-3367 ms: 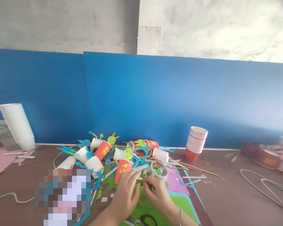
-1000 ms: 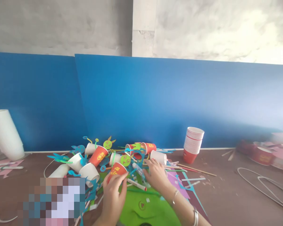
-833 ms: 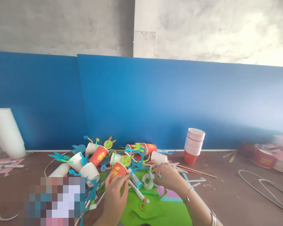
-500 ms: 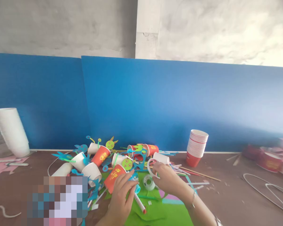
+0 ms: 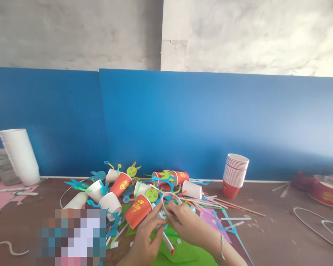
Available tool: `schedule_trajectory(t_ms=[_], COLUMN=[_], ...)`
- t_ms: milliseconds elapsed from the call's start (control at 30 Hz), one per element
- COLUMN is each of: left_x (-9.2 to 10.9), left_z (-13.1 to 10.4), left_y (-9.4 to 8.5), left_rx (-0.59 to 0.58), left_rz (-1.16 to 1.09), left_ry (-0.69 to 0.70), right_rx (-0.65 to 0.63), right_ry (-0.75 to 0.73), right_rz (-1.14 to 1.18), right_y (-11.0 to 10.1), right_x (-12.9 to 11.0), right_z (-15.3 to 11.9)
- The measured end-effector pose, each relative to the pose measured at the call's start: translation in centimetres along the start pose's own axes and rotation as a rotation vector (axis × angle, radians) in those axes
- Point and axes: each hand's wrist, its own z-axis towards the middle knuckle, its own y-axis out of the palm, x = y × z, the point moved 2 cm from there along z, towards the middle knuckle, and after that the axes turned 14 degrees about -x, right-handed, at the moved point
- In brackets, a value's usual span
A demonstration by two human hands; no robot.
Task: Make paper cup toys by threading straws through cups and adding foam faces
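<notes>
A thin white ring, like a nearly used roll of tape [image 5: 165,198], is held upright in my right hand [image 5: 186,221], whose fingers close on its near edge. My left hand [image 5: 147,236] meets it from the left, fingers bent and their tips at the roll's lower edge; the exact contact is partly hidden. Under my left fingertips a white marker with a red end [image 5: 168,244] lies on green paper [image 5: 188,256]. Just beyond my left hand a red paper cup [image 5: 138,211] lies on its side, a round green face cutout [image 5: 151,195] beside it.
Several decorated paper cups [image 5: 121,184] and blue cutouts lie heaped at the back left. Stacked cups stand at right [image 5: 235,175] and far left [image 5: 20,157]. Sticks and straws [image 5: 224,203], purple paper [image 5: 212,220] and a white cable [image 5: 316,225] lie rightward. A blue partition [image 5: 166,122] rises behind.
My right hand has moved left and down with the tape roll, towards my left hand. My left fingers, spread before, are now bent at the roll. The view has shifted slightly.
</notes>
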Motion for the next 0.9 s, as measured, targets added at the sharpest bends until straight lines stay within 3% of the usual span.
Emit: schedule_trajectory(t_ms=[533, 900], left_x=[-0.3, -0.7], left_z=[0.7, 0.8], left_y=[-1.1, -0.9], left_rx=[0.256, 0.295], left_rz=[-0.152, -0.047], left_ry=[0.046, 0.08], right_rx=[0.099, 0.303], right_ry=[-0.059, -0.115], right_rz=[-0.051, 0.01], right_y=[1.1, 2.2], right_x=[0.1, -1.0], right_z=[1.2, 1.5])
